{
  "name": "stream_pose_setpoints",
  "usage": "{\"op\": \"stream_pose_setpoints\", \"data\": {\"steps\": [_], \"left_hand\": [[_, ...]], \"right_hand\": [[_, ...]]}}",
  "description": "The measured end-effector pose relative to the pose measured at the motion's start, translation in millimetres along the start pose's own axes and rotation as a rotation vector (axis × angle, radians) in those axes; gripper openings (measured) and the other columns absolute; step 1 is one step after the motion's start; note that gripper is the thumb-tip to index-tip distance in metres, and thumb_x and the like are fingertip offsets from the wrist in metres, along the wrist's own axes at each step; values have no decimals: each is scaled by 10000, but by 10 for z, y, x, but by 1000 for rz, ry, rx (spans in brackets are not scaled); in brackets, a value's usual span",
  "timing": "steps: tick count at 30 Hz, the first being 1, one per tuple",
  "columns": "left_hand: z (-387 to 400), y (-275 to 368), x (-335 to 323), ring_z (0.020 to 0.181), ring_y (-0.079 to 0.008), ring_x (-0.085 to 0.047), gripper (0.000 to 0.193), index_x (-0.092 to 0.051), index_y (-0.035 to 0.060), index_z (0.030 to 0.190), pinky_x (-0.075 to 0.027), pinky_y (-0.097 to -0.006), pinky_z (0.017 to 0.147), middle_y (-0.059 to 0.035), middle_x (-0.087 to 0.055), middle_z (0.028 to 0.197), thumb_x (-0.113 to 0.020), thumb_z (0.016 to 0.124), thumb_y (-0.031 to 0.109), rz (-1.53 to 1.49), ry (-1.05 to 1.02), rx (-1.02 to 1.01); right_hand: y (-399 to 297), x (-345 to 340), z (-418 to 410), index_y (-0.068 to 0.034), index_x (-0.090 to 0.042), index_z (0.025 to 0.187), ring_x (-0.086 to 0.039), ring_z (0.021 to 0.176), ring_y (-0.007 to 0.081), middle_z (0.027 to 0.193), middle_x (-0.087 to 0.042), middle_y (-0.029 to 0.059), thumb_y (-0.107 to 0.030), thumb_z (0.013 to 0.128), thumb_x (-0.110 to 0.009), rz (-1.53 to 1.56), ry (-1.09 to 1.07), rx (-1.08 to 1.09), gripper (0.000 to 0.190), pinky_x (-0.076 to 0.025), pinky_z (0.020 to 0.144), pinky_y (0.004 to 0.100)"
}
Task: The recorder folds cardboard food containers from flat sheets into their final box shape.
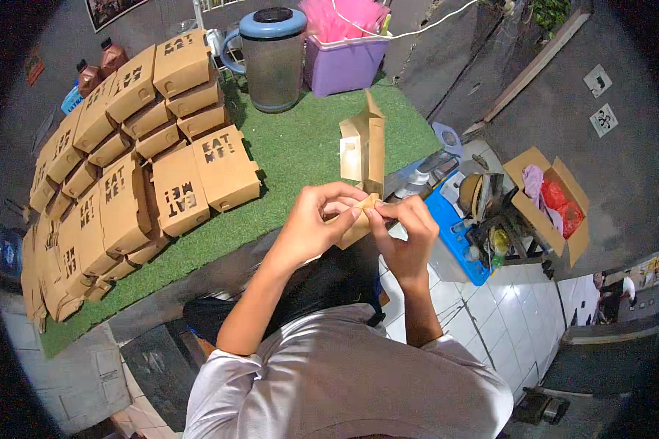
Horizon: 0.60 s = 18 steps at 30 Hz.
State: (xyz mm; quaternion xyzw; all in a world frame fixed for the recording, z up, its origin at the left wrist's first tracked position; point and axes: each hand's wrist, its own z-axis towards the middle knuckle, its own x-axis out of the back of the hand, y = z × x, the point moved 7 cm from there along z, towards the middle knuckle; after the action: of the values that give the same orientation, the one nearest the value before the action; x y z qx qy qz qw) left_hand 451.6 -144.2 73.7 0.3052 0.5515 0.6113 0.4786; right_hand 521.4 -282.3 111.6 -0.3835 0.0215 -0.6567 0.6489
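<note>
A partly folded brown cardboard food box (374, 148) stretches across the table's front edge, its far panels standing up. My left hand (319, 220) grips its near end, thumb and fingers pinching a flap. My right hand (409, 229) holds the same corner between thumb and fingertips, just right of the left thumb. The fingers partly hide that near end. Left of my hands, stacked folded boxes (184, 66) with dark printed lettering rise in several layers. Flat, unfolded cardboard pieces (52, 274) lie at the stack's near left end.
Artificial grass (285, 142) covers the table. At its back stand a blue-lidded jug (272, 66) and a purple bin (343, 66) holding pink plastic. Right of the table are a cluttered blue tray (445, 219) and an open carton (532, 211) with red and lilac contents. A person (615, 296) appears far right.
</note>
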Motion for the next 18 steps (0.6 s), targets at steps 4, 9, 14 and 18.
{"op": "stream_pose_setpoints", "data": {"steps": [4, 9, 14, 18], "left_hand": [[34, -174, 80, 648, -22, -525, 77, -623, -28, 947, -426, -219, 546, 19, -600, 726, -617, 939, 48, 95, -50, 188], [103, -260, 43, 635, -12, -467, 123, -606, 48, 935, -361, -203, 533, 73, -541, 729, -596, 979, 162, 167, -170, 208], [99, -197, -57, 651, -15, -433, 128, -597, 54, 927, -337, -208, 548, 76, -513, 741, -591, 980, 170, 83, -161, 207], [80, -179, -66, 778, -65, -601, 135, -619, 21, 1022, -482, -226, 655, -4, -652, 880, -650, 948, 130, -133, -21, 208]], "right_hand": [[38, -66, -58, -109, -712, 824, -609, 727, 231, 762, -655, 22, -119, 764, -798, -32, -82, 51, 106, -436, 762, 361], [73, -66, -132, -143, -713, 883, -620, 765, 215, 806, -667, -6, -133, 773, -786, -30, -74, 69, 132, -418, 808, 368], [72, -11, -193, -163, -703, 994, -632, 851, 205, 943, -675, -13, -149, 793, -771, -60, -119, 135, 213, -400, 858, 398], [-22, -40, -346, -175, -618, 1251, -589, 1079, 192, 1175, -622, 18, -195, 810, -760, -204, -232, 153, 464, -336, 984, 473]]}}
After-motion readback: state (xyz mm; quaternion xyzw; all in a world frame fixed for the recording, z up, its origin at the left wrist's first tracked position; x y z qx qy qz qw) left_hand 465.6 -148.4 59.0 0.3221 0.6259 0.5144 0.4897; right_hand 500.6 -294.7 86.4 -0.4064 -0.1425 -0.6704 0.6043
